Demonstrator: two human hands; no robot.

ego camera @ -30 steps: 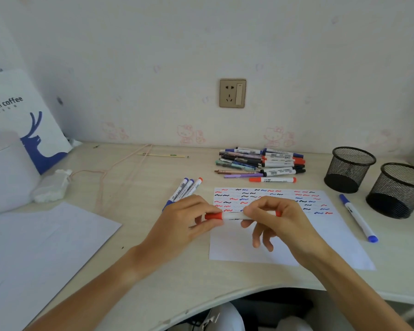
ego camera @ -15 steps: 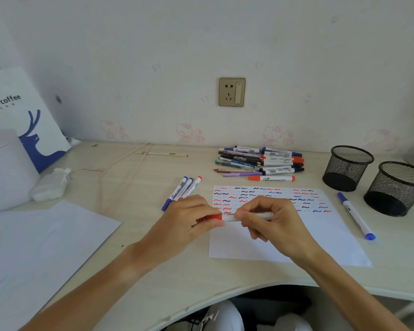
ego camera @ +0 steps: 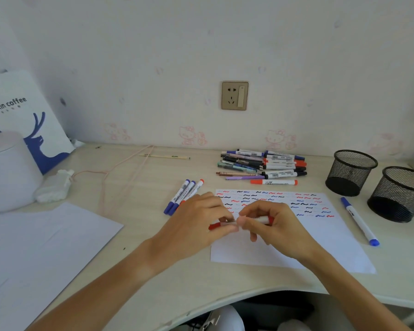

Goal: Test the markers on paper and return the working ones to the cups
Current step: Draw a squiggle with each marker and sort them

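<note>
A: Where is our red marker (ego camera: 227, 224)?
B: Over the test paper (ego camera: 285, 254), left hand (ego camera: 196, 225) pinching its cap, right hand (ego camera: 270, 223) gripping the barrel.
A: We pull straight apart, keeping the cap for recapping.

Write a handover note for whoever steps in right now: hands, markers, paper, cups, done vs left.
Left hand grips the cap end of the red marker; right hand grips its barrel, both over the test paper. Whether the cap is fully on or off cannot be told.
Paper carries rows of red, blue and black squiggles across its top.
Both mesh cups look empty: nothing returned yet.
Three markers lie left of the paper, one blue marker to its right, and the pile behind it.
Left: finish this red one, test the rest, put working ones in the cups.
</note>
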